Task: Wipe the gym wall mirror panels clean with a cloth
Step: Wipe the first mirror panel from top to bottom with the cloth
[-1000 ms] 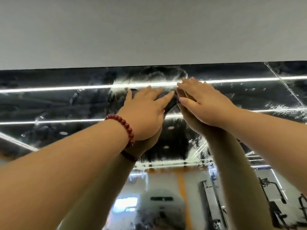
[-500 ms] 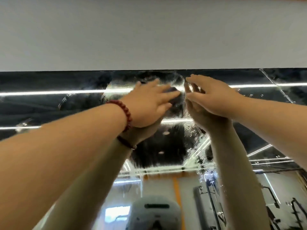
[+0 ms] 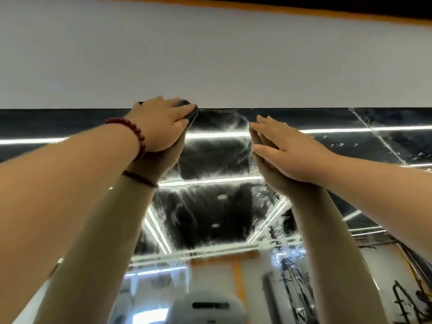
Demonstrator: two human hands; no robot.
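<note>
Flat-fingered, the left hand (image 3: 161, 126) presses a dark cloth (image 3: 187, 108) at the mirror (image 3: 215, 155) top edge; the right hand (image 3: 287, 150) rests open. Streaks seemingly remain below, so downward strokes come next.

Dark cloth (image 3: 187, 108) mostly hidden under left hand (image 3: 161, 123), only a sliver shows past the fingertips at the mirror (image 3: 215, 155) top edge. Both forearms cut off by frame's bottom and sides; whether right hand (image 3: 287, 148) touches the glass can't be told. Gym equipment reflected lower right (image 3: 292, 281) too blurred to identify
</note>
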